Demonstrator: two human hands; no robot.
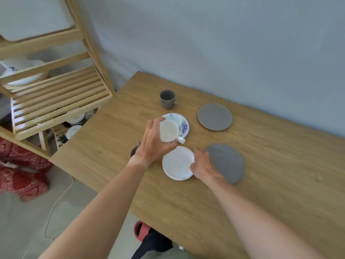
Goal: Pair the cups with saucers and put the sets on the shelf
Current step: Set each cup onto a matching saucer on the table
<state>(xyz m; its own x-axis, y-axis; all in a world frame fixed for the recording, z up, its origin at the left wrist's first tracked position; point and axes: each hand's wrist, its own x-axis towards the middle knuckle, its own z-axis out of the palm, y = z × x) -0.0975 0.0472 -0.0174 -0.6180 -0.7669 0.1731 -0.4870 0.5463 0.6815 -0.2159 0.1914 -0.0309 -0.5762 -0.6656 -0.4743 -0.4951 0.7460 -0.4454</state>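
Note:
My left hand (153, 143) grips a white cup (169, 132) and holds it just above the wooden table (261, 184), tilted with its handle to the right. In front of it lies a plain white saucer (177, 163); my right hand (202, 166) holds its right rim. Behind the cup sits a blue-flowered saucer (184, 127) with another white cup (176, 118) on it. A grey cup (167, 99) stands farther back. Two grey saucers lie to the right, one far (214, 116) and one near (226, 162). A dark cup (133, 152) is mostly hidden under my left wrist.
A wooden slatted shelf (56, 98) stands left of the table, with white dishes (24, 71) on an upper level and more crockery (76, 120) lower down. Red patterned fabric (20, 172) and a white cord (56, 204) lie on the floor. A red slipper (141, 230) shows below the table edge.

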